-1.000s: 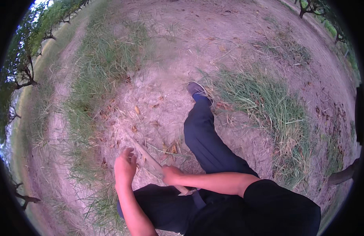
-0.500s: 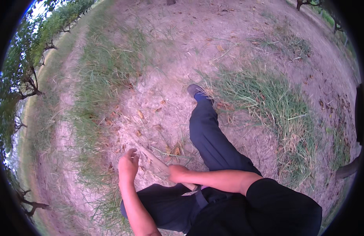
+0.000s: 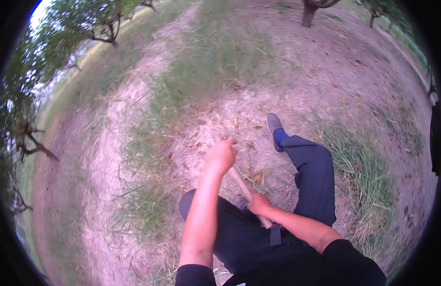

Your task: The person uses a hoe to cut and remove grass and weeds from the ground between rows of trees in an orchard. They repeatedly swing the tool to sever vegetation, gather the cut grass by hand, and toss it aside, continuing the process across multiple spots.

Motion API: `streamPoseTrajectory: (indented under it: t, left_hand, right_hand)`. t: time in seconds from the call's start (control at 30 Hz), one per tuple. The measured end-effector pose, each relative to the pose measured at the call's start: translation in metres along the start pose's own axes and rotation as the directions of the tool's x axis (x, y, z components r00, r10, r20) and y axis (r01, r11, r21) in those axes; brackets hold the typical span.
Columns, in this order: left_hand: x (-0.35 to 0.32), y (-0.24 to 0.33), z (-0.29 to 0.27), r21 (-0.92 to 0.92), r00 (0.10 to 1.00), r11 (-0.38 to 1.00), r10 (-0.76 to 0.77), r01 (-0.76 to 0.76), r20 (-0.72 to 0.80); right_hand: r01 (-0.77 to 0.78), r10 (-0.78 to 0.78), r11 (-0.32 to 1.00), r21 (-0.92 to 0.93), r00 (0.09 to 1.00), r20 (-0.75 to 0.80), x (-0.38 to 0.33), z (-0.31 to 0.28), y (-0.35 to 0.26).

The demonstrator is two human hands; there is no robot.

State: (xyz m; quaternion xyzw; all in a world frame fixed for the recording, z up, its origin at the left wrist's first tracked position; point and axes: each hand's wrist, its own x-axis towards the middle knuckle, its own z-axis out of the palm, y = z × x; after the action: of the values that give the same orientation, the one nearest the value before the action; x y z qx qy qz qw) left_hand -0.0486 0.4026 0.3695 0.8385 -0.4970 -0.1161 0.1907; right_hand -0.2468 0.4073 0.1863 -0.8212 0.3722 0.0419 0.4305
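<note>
A pale wooden handle (image 3: 241,182) slants from my waist out over the ground. My right hand (image 3: 261,205) is wrapped round it near its lower end, which sticks out by my belt. Farther along the handle, my left hand (image 3: 221,156) is closed where the handle meets it, with the knuckles up. Whatever lies beyond the left hand is hidden by it, so the far end of the handle does not show.
Pale dry soil (image 3: 220,121) with brown fallen leaves lies ahead. Green grass (image 3: 358,167) lies right of my outstretched foot (image 3: 276,129), and more grass (image 3: 149,190) grows at left. Trees stand at the far left, and a trunk (image 3: 308,14) rises at the top.
My left hand, loosely curled beside the handle before, has come to the handle and closed. The handle stands steeper in view. My view has swung left, and my outstretched leg is bent more.
</note>
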Motion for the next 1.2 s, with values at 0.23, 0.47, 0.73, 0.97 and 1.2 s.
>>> streamPoseTrajectory:
  t: [0.23, 0.47, 0.73, 0.97, 1.2]
  left_hand:
    - [-0.009, 0.012, 0.032, 0.026, 0.984, 0.997, 0.071, -0.077, 0.163]
    - [-0.02, -0.006, 0.045, 0.008, 0.998, 1.0, 0.023, -0.023, -0.062]
    - [-0.053, -0.018, 0.015, 0.001, 0.997, 0.999, -0.038, 0.038, -0.064]
    - [-0.074, -0.012, -0.01, 0.206, 0.997, 0.978, -0.039, 0.025, 0.066]
    - [-0.085, -0.065, 0.023, 0.065, 0.984, 0.988, -0.144, 0.138, 0.101]
  right_hand:
    - [-0.147, 0.079, 0.918, 0.368, 0.978, 0.195, 0.015, 0.009, -0.024]
    - [0.17, -0.212, 0.919, 0.355, 0.974, 0.082, 0.039, 0.026, -0.036]
    - [-0.492, 0.009, 0.367, 0.789, 0.851, 0.526, 0.046, 0.072, -0.02]
    - [-0.456, 0.121, 0.49, 0.743, 0.88, 0.46, 0.072, 0.06, -0.03]
    - [-0.318, 0.167, 0.775, 0.546, 0.936, 0.308, 0.113, 0.052, -0.031]
